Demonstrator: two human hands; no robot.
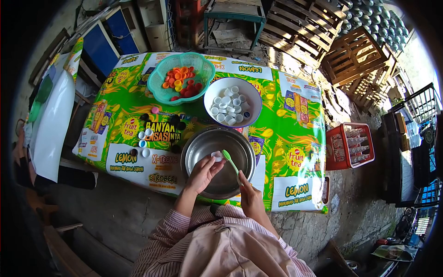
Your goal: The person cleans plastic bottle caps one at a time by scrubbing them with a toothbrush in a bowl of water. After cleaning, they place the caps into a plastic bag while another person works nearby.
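Note:
Over a steel basin point(201, 143) at the table's front edge, my left hand point(203, 174) pinches a white bottle cap point(217, 156) in its fingertips. My right hand point(251, 197) grips a slim green toothbrush point(229, 159), its head right at the cap. Behind the basin stands a white enamel bowl point(253, 94) holding many white caps point(230, 105). To its left, a turquoise plastic basket point(158, 92) holds orange, red and yellow caps point(179, 79). Loose white caps point(143, 143) and black caps point(175, 119) lie on the table left of the basin, along with a pink one point(155, 110).
A green printed plastic cover point(281, 138) drapes the table. On the floor to the right sits a red crate point(338, 147) of packed items. Wooden pallets point(302, 23) and a small bench point(234, 16) stand behind the table. At the left is a white panel point(53, 120).

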